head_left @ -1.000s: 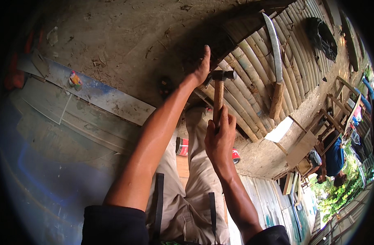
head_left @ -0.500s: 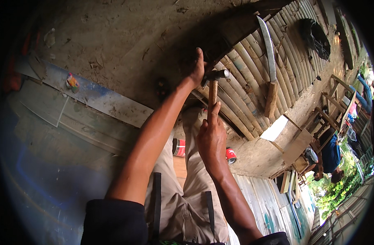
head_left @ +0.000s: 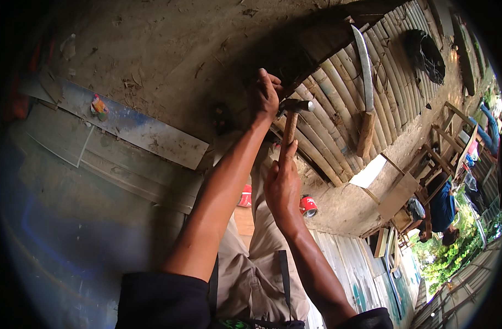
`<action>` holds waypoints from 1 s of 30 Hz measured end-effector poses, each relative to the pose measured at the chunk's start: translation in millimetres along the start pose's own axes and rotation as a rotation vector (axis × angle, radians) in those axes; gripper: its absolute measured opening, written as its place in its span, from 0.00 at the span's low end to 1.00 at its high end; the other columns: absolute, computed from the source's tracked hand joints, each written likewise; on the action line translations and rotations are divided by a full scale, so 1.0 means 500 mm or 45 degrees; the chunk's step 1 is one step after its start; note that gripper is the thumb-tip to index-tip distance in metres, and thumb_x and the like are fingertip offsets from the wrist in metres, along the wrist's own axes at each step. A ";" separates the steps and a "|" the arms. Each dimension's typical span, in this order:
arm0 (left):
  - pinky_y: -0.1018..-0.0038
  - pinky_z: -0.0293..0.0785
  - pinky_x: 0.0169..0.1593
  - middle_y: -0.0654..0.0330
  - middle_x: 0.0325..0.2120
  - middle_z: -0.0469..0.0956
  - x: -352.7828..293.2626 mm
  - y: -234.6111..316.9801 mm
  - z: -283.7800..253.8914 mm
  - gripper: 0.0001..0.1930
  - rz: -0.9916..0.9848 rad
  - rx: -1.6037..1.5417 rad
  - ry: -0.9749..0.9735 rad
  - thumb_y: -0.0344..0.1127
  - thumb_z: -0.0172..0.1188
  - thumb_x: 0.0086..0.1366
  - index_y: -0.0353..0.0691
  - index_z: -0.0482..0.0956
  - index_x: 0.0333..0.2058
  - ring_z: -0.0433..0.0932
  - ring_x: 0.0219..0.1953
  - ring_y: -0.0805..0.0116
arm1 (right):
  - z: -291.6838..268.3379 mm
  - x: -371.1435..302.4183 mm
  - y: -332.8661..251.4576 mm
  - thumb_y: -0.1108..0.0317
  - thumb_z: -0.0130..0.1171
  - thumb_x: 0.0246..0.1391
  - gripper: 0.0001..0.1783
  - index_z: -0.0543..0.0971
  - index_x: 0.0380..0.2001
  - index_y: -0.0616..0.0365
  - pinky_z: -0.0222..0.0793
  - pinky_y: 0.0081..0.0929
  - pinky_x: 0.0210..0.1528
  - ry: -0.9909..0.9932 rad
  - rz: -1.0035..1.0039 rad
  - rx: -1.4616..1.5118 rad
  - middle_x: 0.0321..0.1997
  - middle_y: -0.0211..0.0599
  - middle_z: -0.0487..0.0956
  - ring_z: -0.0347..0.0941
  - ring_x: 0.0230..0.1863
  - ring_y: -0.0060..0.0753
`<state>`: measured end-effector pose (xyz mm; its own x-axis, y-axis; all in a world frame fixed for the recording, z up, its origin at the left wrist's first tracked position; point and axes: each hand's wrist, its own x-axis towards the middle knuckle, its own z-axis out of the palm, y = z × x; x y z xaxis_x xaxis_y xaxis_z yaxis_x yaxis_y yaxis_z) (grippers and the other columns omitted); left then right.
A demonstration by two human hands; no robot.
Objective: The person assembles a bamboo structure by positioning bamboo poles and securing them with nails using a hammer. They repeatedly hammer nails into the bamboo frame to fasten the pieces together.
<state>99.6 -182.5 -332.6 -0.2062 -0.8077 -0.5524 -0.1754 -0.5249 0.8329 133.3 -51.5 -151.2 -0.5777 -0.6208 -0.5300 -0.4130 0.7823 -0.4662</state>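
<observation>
My right hand (head_left: 284, 189) is wrapped round the wooden handle of a hammer (head_left: 290, 125), its forefinger stretched along the shaft. The dark hammer head lies over the near edge of a bamboo slat platform (head_left: 339, 109). Just left of the head, my left hand (head_left: 263, 97) is closed at the platform's corner, thumb upward and fingers curled. What those fingers hold, if anything, is hidden. Farther right on the slats rests a machete (head_left: 364, 68) with a curved blade and a wooden handle.
A black plastic bag (head_left: 425, 55) sits on the platform's far end. Red cans (head_left: 308, 206) stand by my legs. A long board (head_left: 136, 129) lies on the left. At right are wooden frames (head_left: 443, 148) and a person in a blue shirt (head_left: 443, 205).
My left hand has dropped slightly nearer to me, and its fingers now show curled. The hammer's head has tipped a little to the right and nearer to me.
</observation>
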 end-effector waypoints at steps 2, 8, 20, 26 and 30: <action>0.67 0.75 0.35 0.54 0.21 0.82 -0.002 0.005 0.000 0.38 0.089 0.091 0.041 0.63 0.32 0.75 0.34 0.79 0.27 0.81 0.27 0.62 | 0.009 -0.003 0.004 0.77 0.51 0.60 0.43 0.41 0.73 0.65 0.71 0.52 0.35 0.039 -0.012 0.040 0.40 0.62 0.75 0.75 0.35 0.64; 0.69 0.74 0.34 0.57 0.19 0.80 -0.002 0.005 0.007 0.35 0.051 0.140 0.051 0.60 0.36 0.75 0.36 0.77 0.25 0.80 0.26 0.62 | 0.024 -0.010 0.010 0.78 0.51 0.59 0.44 0.41 0.73 0.64 0.70 0.51 0.36 0.122 -0.026 0.051 0.39 0.61 0.75 0.74 0.36 0.64; 0.66 0.75 0.35 0.55 0.19 0.81 -0.001 0.011 0.002 0.39 0.034 0.195 0.086 0.64 0.35 0.74 0.34 0.79 0.23 0.81 0.26 0.59 | -0.025 0.007 0.029 0.79 0.52 0.59 0.39 0.50 0.71 0.65 0.72 0.41 0.32 0.109 -0.096 0.229 0.31 0.62 0.76 0.75 0.29 0.62; 0.64 0.75 0.36 0.54 0.19 0.81 0.007 0.002 0.006 0.40 -0.005 0.170 0.099 0.64 0.33 0.74 0.33 0.79 0.22 0.82 0.27 0.58 | -0.064 0.015 0.005 0.77 0.51 0.60 0.40 0.47 0.72 0.64 0.69 0.47 0.30 -0.074 -0.014 0.189 0.29 0.65 0.75 0.75 0.27 0.66; 0.66 0.75 0.34 0.55 0.17 0.80 -0.001 0.005 0.003 0.40 0.026 0.148 0.095 0.63 0.33 0.74 0.33 0.78 0.21 0.81 0.25 0.60 | -0.069 0.020 -0.006 0.78 0.50 0.60 0.42 0.44 0.73 0.64 0.68 0.50 0.29 -0.078 -0.058 0.188 0.30 0.66 0.75 0.74 0.28 0.68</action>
<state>97.7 -182.9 -330.5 -0.1396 -0.8380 -0.5276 -0.2831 -0.4767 0.8322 104.7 -58.2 -130.8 -0.5152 -0.6606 -0.5460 -0.3271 0.7404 -0.5872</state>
